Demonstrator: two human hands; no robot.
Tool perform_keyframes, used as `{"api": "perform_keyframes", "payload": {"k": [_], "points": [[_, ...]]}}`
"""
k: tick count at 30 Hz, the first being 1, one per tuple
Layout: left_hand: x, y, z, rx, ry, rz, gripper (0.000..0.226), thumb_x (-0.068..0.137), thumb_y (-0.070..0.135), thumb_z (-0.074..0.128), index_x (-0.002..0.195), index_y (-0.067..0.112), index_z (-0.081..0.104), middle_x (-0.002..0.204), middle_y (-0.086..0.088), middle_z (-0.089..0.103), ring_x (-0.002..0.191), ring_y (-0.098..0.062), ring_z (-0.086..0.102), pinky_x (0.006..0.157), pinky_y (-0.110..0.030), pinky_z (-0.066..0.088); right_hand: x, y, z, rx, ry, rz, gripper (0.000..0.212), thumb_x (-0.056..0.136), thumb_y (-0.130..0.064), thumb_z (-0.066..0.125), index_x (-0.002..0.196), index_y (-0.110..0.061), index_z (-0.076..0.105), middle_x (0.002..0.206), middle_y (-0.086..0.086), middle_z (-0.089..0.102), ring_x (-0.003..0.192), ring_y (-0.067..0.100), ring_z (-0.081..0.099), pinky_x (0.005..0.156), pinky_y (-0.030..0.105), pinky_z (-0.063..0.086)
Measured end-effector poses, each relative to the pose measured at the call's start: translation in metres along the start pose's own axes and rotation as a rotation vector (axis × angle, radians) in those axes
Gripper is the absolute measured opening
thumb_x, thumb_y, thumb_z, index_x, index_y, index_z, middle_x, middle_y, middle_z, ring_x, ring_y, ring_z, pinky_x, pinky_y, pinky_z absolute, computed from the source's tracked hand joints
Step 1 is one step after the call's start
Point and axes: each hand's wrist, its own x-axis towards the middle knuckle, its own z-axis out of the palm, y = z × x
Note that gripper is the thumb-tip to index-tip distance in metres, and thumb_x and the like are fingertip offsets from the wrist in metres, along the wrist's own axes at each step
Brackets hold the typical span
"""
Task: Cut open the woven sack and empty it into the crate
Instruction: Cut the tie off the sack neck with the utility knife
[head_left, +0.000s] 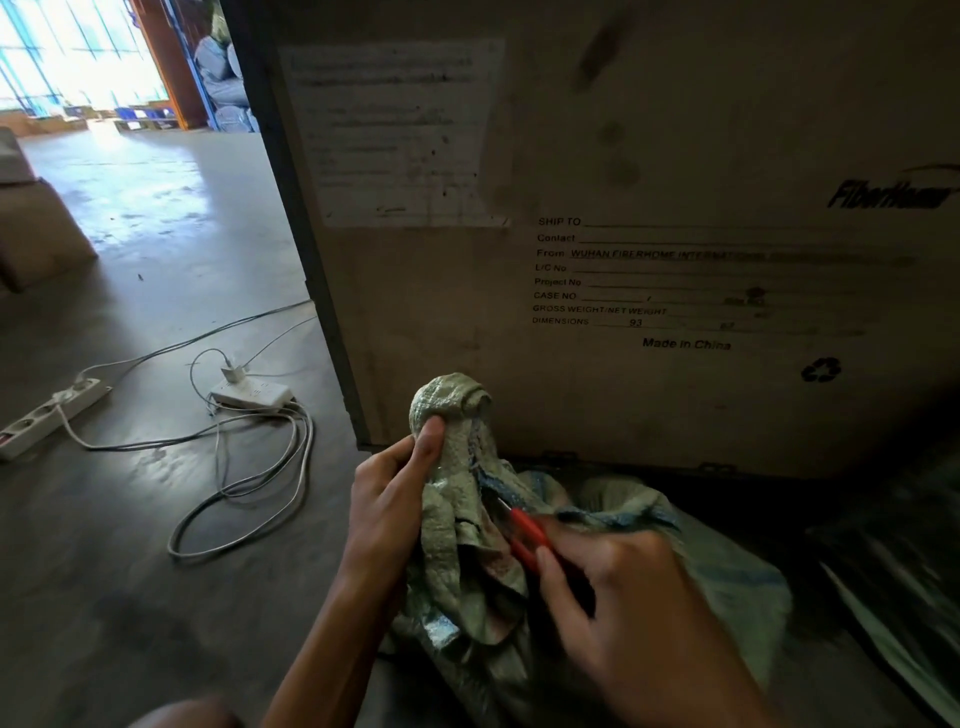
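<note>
Sack (452, 561) first: where was it?

On the floor (156, 234), slumped against the foot of the crate (623, 156), just right of the crate's near corner. It was green woven stuff, its neck twisted up into a knob.

And the hands?

The left hand (387, 499) had its grip closed round that neck, thumb pressed flat just under the knob. The right hand (623, 587) was blurred, but its grip was curled round a red-handled cutter (527, 532), whose tip touched the sack below the left thumb. Whether the blades stood apart, I couldn't tell.

Anything else on the floor?

Two white power strips (252, 395) with looped cables (244, 488) lay to the left, well apart from the sack. A cardboard box (36, 234) stood farther left, and dark plastic sheeting (883, 571) lay on the right.
</note>
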Motion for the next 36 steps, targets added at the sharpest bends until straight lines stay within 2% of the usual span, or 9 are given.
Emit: {"api": "perform_keyframes", "payload": {"k": [3,8,13,18,27,29,31,34,36], "points": [[0.001,0.0,0.003,-0.027,0.018,-0.025,0.045,0.09,0.043,0.062,0.092,0.002,0.08,0.092,-0.025,0.079,0.088,-0.043,0.076,0.084,-0.047,0.06,0.001,0.004,-0.018,0.023,0.06,0.071,0.026,0.094,-0.04,0.058,0.114,-0.036,0.075,0.076,-0.013,0.074,0.069,0.0,0.068,0.06,0.011,0.051],[0.0,0.001,0.005,-0.076,-0.021,-0.062,0.046,0.091,0.039,0.061,0.095,-0.003,0.077,0.092,-0.025,0.079,0.078,-0.032,0.078,0.073,-0.038,0.065,-0.002,0.009,-0.038,0.101,0.236,0.145,0.03,0.083,-0.064,0.053,0.093,-0.039,0.067,0.069,-0.009,0.065,0.074,0.002,0.064,0.063,0.018,0.051],[-0.009,0.004,0.02,-0.053,-0.196,0.029,0.05,0.087,0.044,0.064,0.085,-0.004,0.077,0.088,-0.033,0.075,0.073,-0.032,0.072,0.063,-0.036,0.061,0.003,0.01,-0.037,0.313,0.302,0.235,0.036,0.07,-0.067,0.066,0.096,-0.042,0.064,0.08,-0.012,0.069,0.079,-0.003,0.067,0.063,0.014,0.055],[-0.017,0.005,0.031,-0.067,-0.316,0.121,0.042,0.085,0.046,0.061,0.069,0.011,0.078,0.063,-0.008,0.072,0.054,-0.013,0.066,0.049,-0.024,0.054,0.006,0.009,-0.035,0.591,0.222,0.216,0.038,0.063,-0.047,0.083,0.099,-0.038,0.074,0.091,-0.017,0.078,0.082,0.001,0.074,0.068,0.024,0.061],[-0.016,0.0,0.026,-0.112,-0.367,0.038,0.052,0.078,0.056,0.067,0.067,0.007,0.08,0.066,-0.013,0.076,0.056,-0.016,0.071,0.053,-0.025,0.058,0.012,0.017,-0.033,0.767,0.164,0.227,0.032,0.071,-0.023,0.085,0.102,-0.027,0.075,0.093,-0.002,0.079,0.084,0.006,0.075,0.07,0.014,0.055],[-0.016,0.006,0.025,-0.124,-0.375,0.016,0.06,0.063,0.067,0.08,0.048,0.01,0.073,0.047,-0.001,0.067,0.041,-0.004,0.061,0.043,-0.015,0.049,0.014,0.018,-0.034,0.853,0.15,0.238,0.033,0.073,-0.015,0.082,0.104,-0.021,0.074,0.082,0.0,0.078,0.066,0.004,0.073,0.058,0.012,0.052],[-0.016,0.014,0.027,-0.144,-0.378,-0.021,0.064,0.048,0.074,0.077,0.031,0.015,0.06,0.034,0.009,0.054,0.029,0.003,0.048,0.035,-0.008,0.039,0.016,0.018,-0.037,0.966,0.137,0.274,0.034,0.075,-0.006,0.077,0.107,-0.014,0.072,0.068,0.001,0.071,0.045,0.001,0.062,0.046,0.008,0.044],[-0.018,0.011,0.029,-0.16,-0.373,-0.043,0.056,0.074,0.05,0.053,0.031,0.013,0.06,0.036,0.006,0.056,0.03,0.001,0.051,0.036,-0.009,0.041,0.017,0.022,-0.037,0.956,0.143,0.302,0.031,0.078,-0.004,0.076,0.107,-0.013,0.072,0.067,0.003,0.07,0.04,0.0,0.057,0.04,0.011,0.04],[-0.018,0.007,0.028,-0.179,-0.378,-0.062,0.05,0.087,0.042,0.053,0.061,0.006,0.076,0.061,-0.011,0.073,0.054,-0.012,0.07,0.053,-0.02,0.057,0.018,0.025,-0.033,0.916,0.193,0.334,0.027,0.078,-0.006,0.078,0.104,-0.013,0.072,0.076,0.005,0.076,0.05,0.003,0.066,0.045,0.013,0.047]]}}
